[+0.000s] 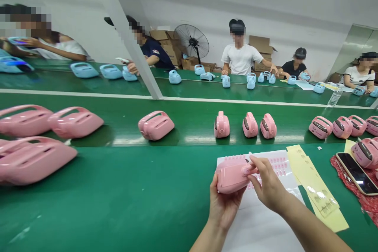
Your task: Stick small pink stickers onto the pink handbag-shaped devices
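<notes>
The left hand [225,209] is cupping a pink device [232,177] from six o'clock. At three o'clock, the right hand [268,183] is touching it, fingers curled; any pinch is unclear.

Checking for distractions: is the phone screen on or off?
Off, apparently: the phone screen looks black, with nothing lit on it.

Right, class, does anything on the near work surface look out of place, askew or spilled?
Mildly, yes: the yellow sheets right of the white sheet overlap at uneven angles, and a small white scrap lies loose on the green surface near them. I see no spill.
</notes>
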The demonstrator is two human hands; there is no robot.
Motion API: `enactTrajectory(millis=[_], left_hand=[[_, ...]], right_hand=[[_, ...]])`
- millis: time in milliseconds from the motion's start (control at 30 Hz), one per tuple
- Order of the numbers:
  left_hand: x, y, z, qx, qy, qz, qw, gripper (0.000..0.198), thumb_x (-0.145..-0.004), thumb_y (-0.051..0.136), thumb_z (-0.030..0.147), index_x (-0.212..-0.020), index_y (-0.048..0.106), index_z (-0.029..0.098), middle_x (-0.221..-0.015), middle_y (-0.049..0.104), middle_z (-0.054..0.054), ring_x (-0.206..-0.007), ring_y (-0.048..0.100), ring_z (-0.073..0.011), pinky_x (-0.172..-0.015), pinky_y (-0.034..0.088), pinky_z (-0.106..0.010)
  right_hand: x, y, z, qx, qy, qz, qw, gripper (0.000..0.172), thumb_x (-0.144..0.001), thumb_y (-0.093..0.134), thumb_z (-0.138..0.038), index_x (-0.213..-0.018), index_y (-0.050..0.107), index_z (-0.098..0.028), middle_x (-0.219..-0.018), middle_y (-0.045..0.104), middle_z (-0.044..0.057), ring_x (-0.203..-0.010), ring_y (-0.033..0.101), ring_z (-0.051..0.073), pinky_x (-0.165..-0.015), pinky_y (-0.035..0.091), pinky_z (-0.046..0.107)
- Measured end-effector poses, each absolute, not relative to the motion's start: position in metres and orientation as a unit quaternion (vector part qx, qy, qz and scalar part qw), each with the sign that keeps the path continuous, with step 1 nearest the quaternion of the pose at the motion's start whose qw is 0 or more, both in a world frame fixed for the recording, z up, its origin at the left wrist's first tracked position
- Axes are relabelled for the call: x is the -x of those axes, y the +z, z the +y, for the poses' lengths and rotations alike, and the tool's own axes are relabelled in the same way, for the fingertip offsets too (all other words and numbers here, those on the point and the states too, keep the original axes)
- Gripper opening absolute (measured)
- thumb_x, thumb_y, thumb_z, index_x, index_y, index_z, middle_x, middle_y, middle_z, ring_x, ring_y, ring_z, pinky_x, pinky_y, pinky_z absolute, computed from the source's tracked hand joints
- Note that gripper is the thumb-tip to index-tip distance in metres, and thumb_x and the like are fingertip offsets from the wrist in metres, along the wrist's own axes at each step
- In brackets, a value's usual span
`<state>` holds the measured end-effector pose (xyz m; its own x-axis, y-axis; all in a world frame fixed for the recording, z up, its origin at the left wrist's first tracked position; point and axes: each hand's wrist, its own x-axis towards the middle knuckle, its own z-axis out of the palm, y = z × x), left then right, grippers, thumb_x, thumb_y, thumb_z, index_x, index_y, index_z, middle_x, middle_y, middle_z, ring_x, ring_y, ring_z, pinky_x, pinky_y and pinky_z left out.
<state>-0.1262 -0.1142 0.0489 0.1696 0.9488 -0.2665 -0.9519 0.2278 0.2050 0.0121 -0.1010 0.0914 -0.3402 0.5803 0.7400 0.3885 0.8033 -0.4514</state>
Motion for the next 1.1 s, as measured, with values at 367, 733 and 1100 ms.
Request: enactTrajectory(millis=[367,733,1100], left_hand=[[0.118,0.074,-0.118,0.032,0.639,0.272,0.719,0.042,-0.090,0.032,0.026,-0.130,0.038,0.014,-0.081,0.072,-0.014,-0.070,0.069,-0.0245,-0.062,0.057,-0.036],[0.116,0.068,-0.117,0.009,0.651,0.274,0.708,0.050,-0.090,0.035,0.025,-0.137,0.024,0.013,-0.082,0.073,-0.014,-0.073,0.069,-0.0249,-0.063,0.057,-0.037],[0.141,0.018,-0.120,-0.159,0.646,0.210,0.716,0.084,-0.053,0.079,0.034,-0.128,0.041,0.039,-0.112,0.067,0.000,-0.106,0.058,-0.0265,-0.090,0.045,-0.033]], right_hand=[[-0.022,0.105,-0.101,0.311,0.153,-0.842,0.412,0.069,-0.084,0.035,-0.005,-0.140,0.005,-0.030,-0.095,0.045,0.008,-0.084,0.055,0.019,-0.075,0.054,0.041],[-0.025,0.092,-0.094,0.331,0.195,-0.830,0.405,0.068,-0.084,0.038,-0.010,-0.140,0.006,-0.030,-0.093,0.048,0.007,-0.084,0.054,0.019,-0.074,0.052,0.040],[-0.046,0.108,-0.077,0.504,0.605,-0.550,0.279,0.062,-0.082,0.040,-0.041,-0.135,0.019,-0.018,-0.062,0.050,-0.007,-0.033,0.038,0.004,-0.036,0.031,0.019]])
